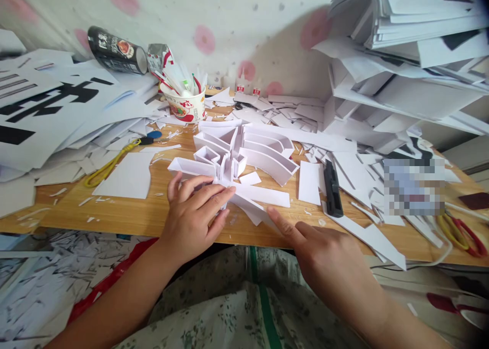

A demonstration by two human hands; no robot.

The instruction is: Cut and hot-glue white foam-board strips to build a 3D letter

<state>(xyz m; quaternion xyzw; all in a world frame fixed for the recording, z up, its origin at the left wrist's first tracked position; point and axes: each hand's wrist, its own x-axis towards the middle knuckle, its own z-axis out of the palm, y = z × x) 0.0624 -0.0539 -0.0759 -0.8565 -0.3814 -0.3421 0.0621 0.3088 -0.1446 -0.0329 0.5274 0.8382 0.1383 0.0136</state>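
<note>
A white foam-board or card structure [267, 158] stands on the wooden table, made of thin upright walls forming several curved and angled compartments. My left hand [194, 211] lies over its near left part, fingers stretched out and touching the walls; it hides what is beneath. A white strip [250, 205] runs from the structure's near end toward me. My right hand [324, 249] is at the strip's near end, index finger extended along it and other fingers curled; the thumb is hidden. Another flat white strip [267, 194] lies just behind.
Left are printed sheets [49, 109], yellow-handled scissors [114, 165] and a black can [116, 51]. A paper tub [187, 107] with tools and small glue bottles [240, 84] stand behind. Right are a black stapler-like tool [332, 188], red-and-yellow scissors [464, 234] and stacked white pieces [405, 94].
</note>
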